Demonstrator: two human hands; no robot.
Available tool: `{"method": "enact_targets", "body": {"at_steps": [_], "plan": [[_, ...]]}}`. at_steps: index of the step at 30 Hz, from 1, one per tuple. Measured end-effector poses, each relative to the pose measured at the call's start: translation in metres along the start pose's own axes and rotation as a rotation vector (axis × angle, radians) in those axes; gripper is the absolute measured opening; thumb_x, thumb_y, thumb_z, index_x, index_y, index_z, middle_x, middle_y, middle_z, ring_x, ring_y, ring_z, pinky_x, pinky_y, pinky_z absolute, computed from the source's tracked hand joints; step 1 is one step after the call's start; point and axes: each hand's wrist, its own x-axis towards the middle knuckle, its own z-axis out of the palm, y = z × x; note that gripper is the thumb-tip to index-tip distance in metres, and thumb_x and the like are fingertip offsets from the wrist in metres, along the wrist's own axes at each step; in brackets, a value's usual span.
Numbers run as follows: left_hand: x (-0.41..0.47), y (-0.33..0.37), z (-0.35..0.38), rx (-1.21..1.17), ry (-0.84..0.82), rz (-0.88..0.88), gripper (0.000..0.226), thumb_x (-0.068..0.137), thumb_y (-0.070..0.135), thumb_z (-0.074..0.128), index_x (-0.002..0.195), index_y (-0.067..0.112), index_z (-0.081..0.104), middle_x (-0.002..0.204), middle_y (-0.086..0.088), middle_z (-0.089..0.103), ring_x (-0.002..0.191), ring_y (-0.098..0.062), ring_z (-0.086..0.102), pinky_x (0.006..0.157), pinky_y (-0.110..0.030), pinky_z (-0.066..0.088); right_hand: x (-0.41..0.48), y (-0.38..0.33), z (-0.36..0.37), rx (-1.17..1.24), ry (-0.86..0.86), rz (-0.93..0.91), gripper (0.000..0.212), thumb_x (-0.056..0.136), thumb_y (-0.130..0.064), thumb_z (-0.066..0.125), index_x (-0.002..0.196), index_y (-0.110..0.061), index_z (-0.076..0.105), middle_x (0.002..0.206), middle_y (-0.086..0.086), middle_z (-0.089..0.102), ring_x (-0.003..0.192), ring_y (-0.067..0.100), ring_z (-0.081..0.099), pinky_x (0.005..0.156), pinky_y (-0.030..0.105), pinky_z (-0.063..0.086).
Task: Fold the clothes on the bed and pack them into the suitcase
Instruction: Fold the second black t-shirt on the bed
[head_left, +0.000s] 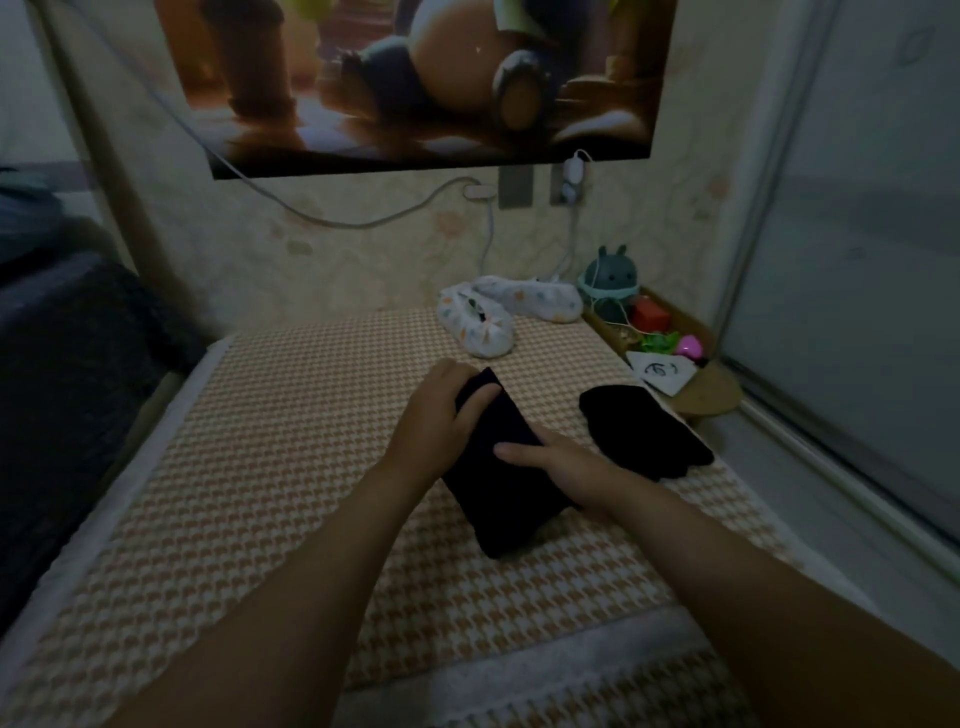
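A black folded garment (498, 499) lies in the middle of the houndstooth bed cover (270, 467). My left hand (441, 415) curls over its far end and grips the cloth. On the garment's right side my right hand (561, 462) lies with fingers stretched flat, pressing it down. A second black piece (644, 431) rests on the bed to the right, apart from both hands. Two small white patterned garments (488, 322) sit at the far edge near the wall. No suitcase is in view.
A cardboard box (691, 384) with a round teal toy (610, 280), small colourful items and a paper slip stands at the far right of the bed. Cables hang on the wall under a poster. A dark blanket (67, 364) lies to the left, and a glass door stands to the right.
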Motion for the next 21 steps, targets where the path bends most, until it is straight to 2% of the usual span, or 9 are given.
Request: {"method": "enact_targets", "body": {"at_steps": [2, 4, 6, 8, 11, 14, 16, 18, 21], "plan": [[0.01, 0.008, 0.019, -0.014, -0.009, 0.01, 0.019, 0.098, 0.034, 0.051, 0.084, 0.021, 0.052, 0.079, 0.011, 0.043, 0.076, 0.002, 0.044, 0.067, -0.013, 0.033, -0.007, -0.001, -0.02, -0.06, 0.093, 0.01, 0.045, 0.085, -0.039, 0.072, 0.126, -0.027, 0.058, 0.119, -0.003, 0.068, 0.104, 0.017, 0.068, 0.092, 0.037, 0.053], [0.019, 0.014, 0.04, -0.013, -0.02, -0.022, 0.02, 0.097, 0.036, 0.051, 0.09, 0.018, 0.055, 0.083, 0.008, 0.049, 0.077, -0.002, 0.047, 0.068, -0.018, 0.035, -0.008, 0.001, -0.04, -0.166, 0.291, 0.0, 0.044, 0.082, -0.037, 0.076, 0.12, -0.023, 0.059, 0.116, 0.0, 0.067, 0.095, 0.016, 0.068, 0.08, 0.033, 0.058], [0.026, 0.017, 0.06, 0.039, 0.015, -0.05, 0.023, 0.097, 0.033, 0.054, 0.114, 0.017, 0.056, 0.108, 0.001, 0.057, 0.098, -0.009, 0.052, 0.084, -0.026, 0.043, -0.006, 0.006, -0.058, -0.264, 0.427, -0.036, 0.049, 0.084, -0.034, 0.075, 0.126, -0.021, 0.052, 0.12, -0.002, 0.062, 0.097, 0.015, 0.065, 0.076, 0.03, 0.057], [0.032, 0.018, 0.078, 0.094, -0.018, -0.073, 0.039, 0.097, 0.025, 0.053, 0.135, 0.017, 0.046, 0.135, -0.004, 0.049, 0.123, -0.018, 0.044, 0.102, -0.031, 0.037, -0.005, 0.014, -0.072, -0.413, 0.469, -0.05, 0.059, 0.089, -0.035, 0.068, 0.14, -0.022, 0.039, 0.128, -0.004, 0.055, 0.11, 0.018, 0.059, 0.085, 0.03, 0.052], [0.037, 0.012, 0.1, 0.123, -0.277, -0.09, 0.042, 0.1, 0.023, 0.044, 0.142, 0.02, 0.043, 0.142, -0.004, 0.045, 0.131, -0.024, 0.04, 0.109, -0.032, 0.032, 0.0, 0.024, -0.081, -0.575, 0.436, -0.059, 0.064, 0.097, -0.035, 0.056, 0.151, -0.023, 0.023, 0.142, 0.004, 0.048, 0.122, 0.024, 0.052, 0.096, 0.03, 0.045], [0.033, 0.003, 0.116, 0.16, -0.528, -0.143, 0.049, 0.105, 0.031, 0.032, 0.152, 0.023, 0.025, 0.158, -0.003, 0.023, 0.143, -0.025, 0.024, 0.119, -0.036, 0.02, 0.007, 0.027, -0.077, -0.783, 0.556, -0.066, 0.059, 0.1, -0.032, 0.05, 0.152, -0.021, 0.023, 0.143, 0.011, 0.035, 0.12, 0.028, 0.049, 0.099, 0.033, 0.043], [0.027, -0.002, 0.125, 0.214, -0.632, -0.174, 0.051, 0.105, 0.038, 0.023, 0.154, 0.028, 0.012, 0.162, 0.0, 0.006, 0.148, -0.022, 0.008, 0.12, -0.034, 0.007, 0.007, 0.03, -0.074, -1.15, 0.671, -0.073, 0.049, 0.1, -0.031, 0.047, 0.146, -0.02, 0.035, 0.144, 0.01, 0.032, 0.122, 0.028, 0.043, 0.1, 0.037, 0.041], [0.024, -0.004, 0.134, 0.222, -0.666, -0.192, 0.051, 0.105, 0.042, 0.016, 0.154, 0.032, 0.007, 0.162, 0.0, -0.001, 0.149, -0.023, 0.001, 0.12, -0.035, 0.003, 0.005, 0.035, -0.077, -1.466, 0.625, -0.069, 0.043, 0.1, -0.032, 0.043, 0.141, -0.023, 0.042, 0.148, 0.006, 0.035, 0.129, 0.027, 0.035, 0.106, 0.042, 0.03], [0.027, -0.004, 0.148, 0.278, -0.663, -0.148, 0.051, 0.106, 0.035, 0.014, 0.155, 0.023, 0.01, 0.162, -0.006, 0.004, 0.149, -0.023, 0.002, 0.121, -0.036, 0.001, 0.001, 0.039, -0.087, -1.486, 0.476, 0.067, 0.049, 0.104, -0.037, 0.023, 0.151, -0.022, 0.03, 0.159, -0.004, 0.024, 0.147, 0.016, 0.014, 0.118, 0.051, 0.005]]}}
